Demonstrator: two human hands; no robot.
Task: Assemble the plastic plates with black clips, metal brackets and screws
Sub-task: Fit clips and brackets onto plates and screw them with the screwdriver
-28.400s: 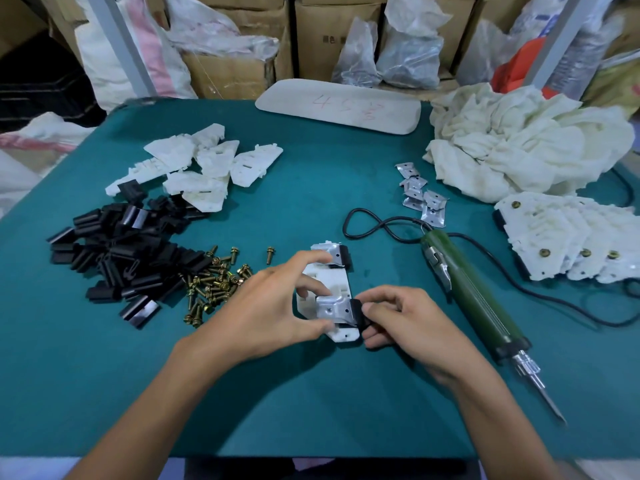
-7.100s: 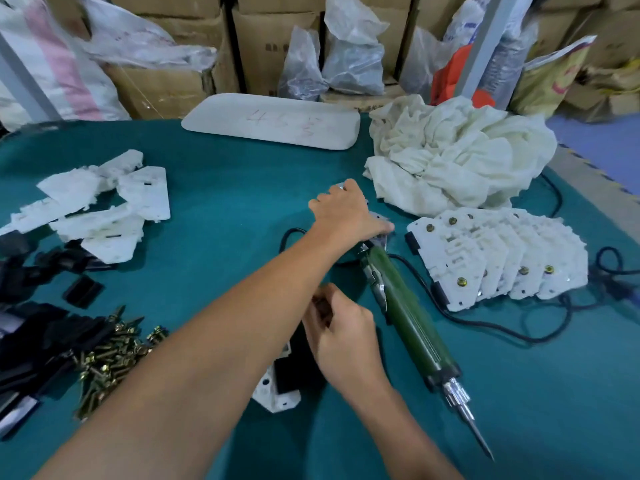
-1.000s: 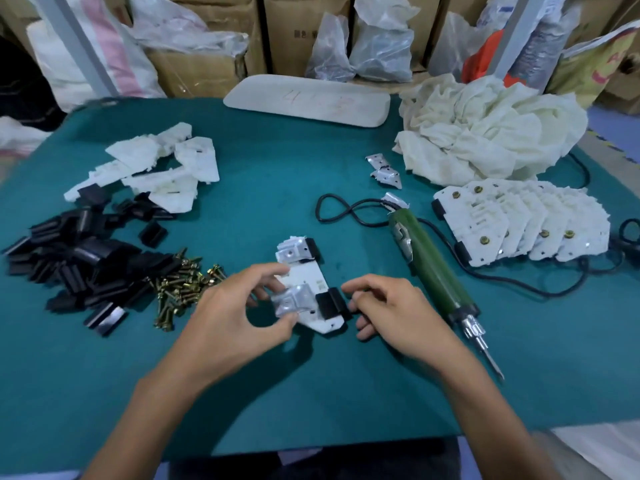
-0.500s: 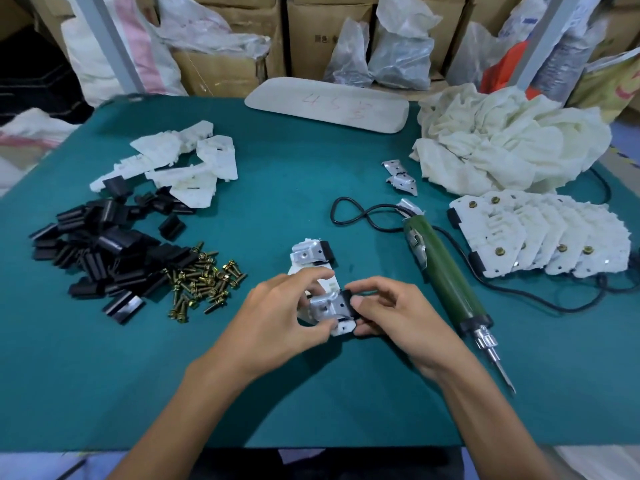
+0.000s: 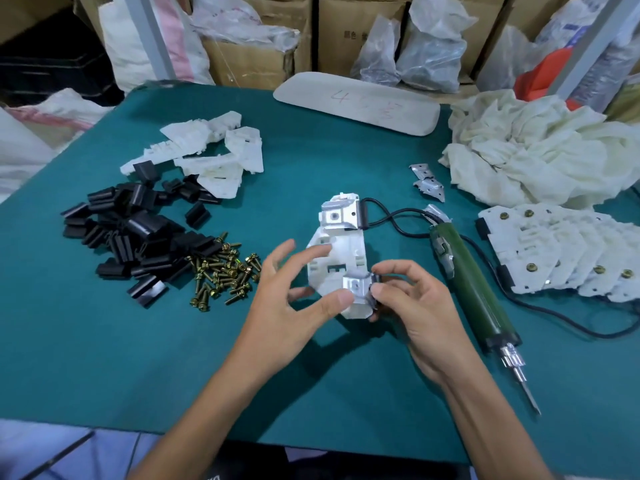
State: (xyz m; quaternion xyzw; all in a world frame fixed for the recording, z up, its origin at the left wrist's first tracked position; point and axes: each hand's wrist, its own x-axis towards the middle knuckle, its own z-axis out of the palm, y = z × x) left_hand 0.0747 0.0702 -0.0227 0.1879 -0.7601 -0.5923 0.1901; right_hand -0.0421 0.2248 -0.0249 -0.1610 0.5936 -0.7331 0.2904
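Observation:
A white plastic plate (image 5: 341,249) lies on the green table in the middle. It carries a metal bracket (image 5: 336,216) with a black clip at its far end and a second metal bracket (image 5: 356,285) at its near end. My right hand (image 5: 412,306) pinches the black clip (image 5: 375,279) at that near bracket. My left hand (image 5: 287,299) has spread fingers, its thumb tip touching the plate's near edge by the bracket. Black clips (image 5: 135,233) are heaped at the left, brass screws (image 5: 223,271) beside them, and spare brackets (image 5: 427,181) lie further back.
A green electric screwdriver (image 5: 471,289) with a black cable lies right of my hands. Finished plates (image 5: 561,251) are fanned at the right, bare white plates (image 5: 207,154) at the back left. A white cloth heap (image 5: 540,147) and a pale board (image 5: 356,102) are behind.
My left hand has let go of the near bracket and opened its fingers. The right hand stays at the clip. The plate now shows more fully.

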